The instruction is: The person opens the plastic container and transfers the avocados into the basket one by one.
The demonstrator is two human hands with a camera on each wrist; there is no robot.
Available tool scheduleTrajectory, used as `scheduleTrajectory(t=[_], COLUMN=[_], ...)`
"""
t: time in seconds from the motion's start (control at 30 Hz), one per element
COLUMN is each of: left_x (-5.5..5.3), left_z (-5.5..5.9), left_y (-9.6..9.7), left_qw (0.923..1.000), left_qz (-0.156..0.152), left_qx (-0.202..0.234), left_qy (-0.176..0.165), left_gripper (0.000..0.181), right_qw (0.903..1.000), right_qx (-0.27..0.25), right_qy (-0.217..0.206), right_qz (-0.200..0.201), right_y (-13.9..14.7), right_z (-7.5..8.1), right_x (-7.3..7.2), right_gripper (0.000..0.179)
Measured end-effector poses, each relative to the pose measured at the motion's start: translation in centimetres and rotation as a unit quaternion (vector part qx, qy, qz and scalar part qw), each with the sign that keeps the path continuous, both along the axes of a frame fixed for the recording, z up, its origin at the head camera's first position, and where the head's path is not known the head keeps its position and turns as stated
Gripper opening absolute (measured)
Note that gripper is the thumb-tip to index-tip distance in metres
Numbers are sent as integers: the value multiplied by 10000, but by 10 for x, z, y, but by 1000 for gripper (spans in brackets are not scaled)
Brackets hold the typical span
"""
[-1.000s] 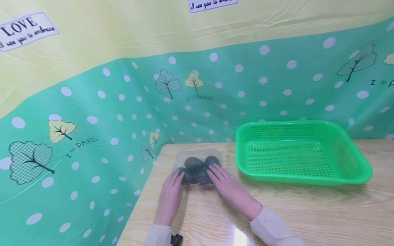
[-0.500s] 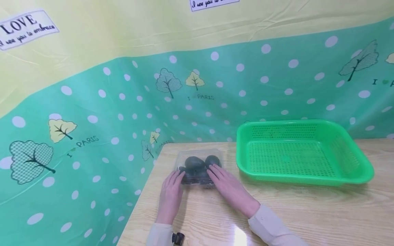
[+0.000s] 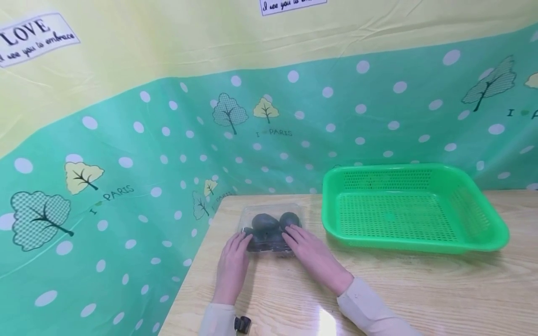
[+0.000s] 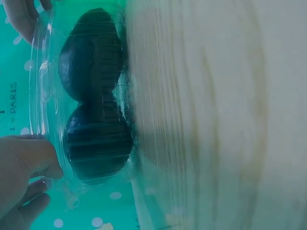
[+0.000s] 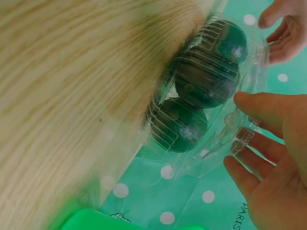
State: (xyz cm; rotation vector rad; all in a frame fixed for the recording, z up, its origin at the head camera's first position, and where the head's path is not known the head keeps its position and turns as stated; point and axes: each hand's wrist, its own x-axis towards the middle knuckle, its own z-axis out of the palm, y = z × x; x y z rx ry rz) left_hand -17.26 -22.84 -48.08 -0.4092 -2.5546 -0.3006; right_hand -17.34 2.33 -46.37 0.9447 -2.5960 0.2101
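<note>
A clear plastic clamshell box (image 3: 275,210) sits on the table at its far left, with several dark green avocados (image 3: 265,222) inside. At its near left corner, my left hand (image 3: 232,266) holds the box; the left wrist view has the thumb (image 4: 45,158) against the rim and the other fingers behind it. Opposite, my right hand (image 3: 317,261) grips the right corner. In the right wrist view its thumb (image 5: 254,103) lies on the lid edge, with the fingers curled around the side near the clasp. Seen through the ribbed wall, the avocados (image 5: 180,125) rest side by side.
A green perforated plastic basket (image 3: 388,219) stands to the right of the box on the wooden table (image 3: 290,298). Behind and to the left hangs a green and yellow dotted cloth (image 3: 168,140), meeting the table's left edge.
Almost nothing differs. Both hands stay at the corners of the box, the right forearm shifts very slightly left, and the box and basket keep their places.
</note>
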Motion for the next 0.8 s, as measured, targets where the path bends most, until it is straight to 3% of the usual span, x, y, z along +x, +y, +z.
scheduleTrajectory(t=[0.8], left_x=[-7], left_z=[0], left_y=[-2], left_qw=[9989], left_qz=[-42], left_qx=[-276], left_qy=[384], left_gripper=[56], right_qw=[9984], right_qx=[-101], right_qy=[480], right_qz=[-269], right_y=[-16], right_z=[-3], right_x=[-4], right_gripper=[48])
